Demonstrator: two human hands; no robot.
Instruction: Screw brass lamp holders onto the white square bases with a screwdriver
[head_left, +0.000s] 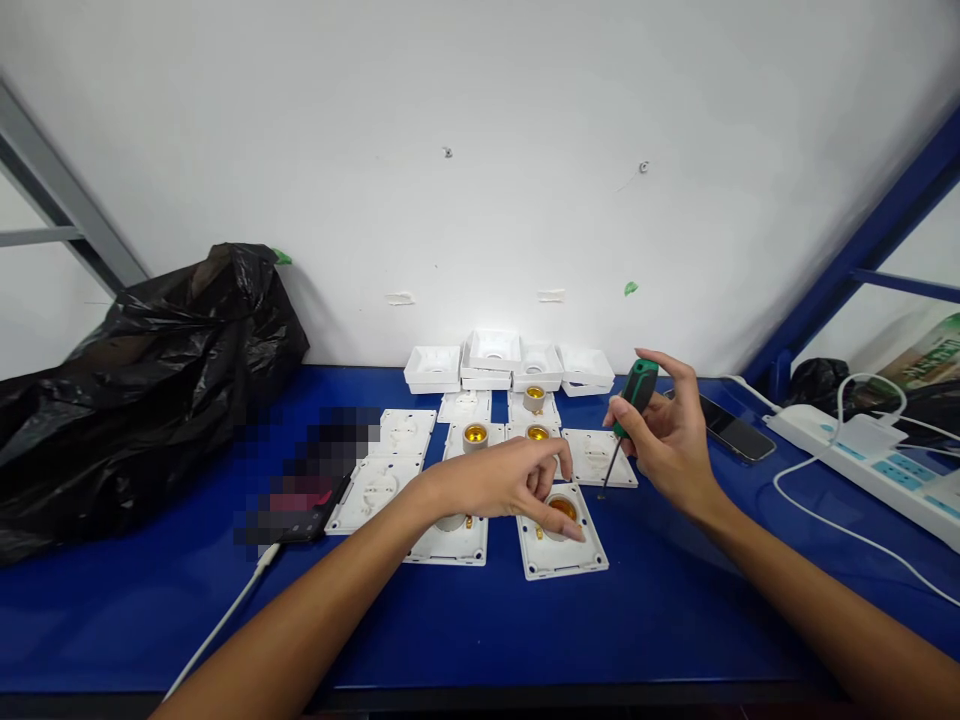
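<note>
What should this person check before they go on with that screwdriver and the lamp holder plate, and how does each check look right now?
1. Screwdriver firmly in the right hand: ok.
2. Left hand steadying the nearest lamp holder plate: ok, fingers on its socket.
3. Plate flat on the blue table: ok.
4. Tip seated in a screw: not ok, it hangs beside the plate.
5. Screw present: cannot tell.

One view only, from the person's head, looking forward and down across the blue tabletop (465, 630) toward the white wall (480, 150) behind it; both forearms reach in from the lower edge, the hands close below the lens
</note>
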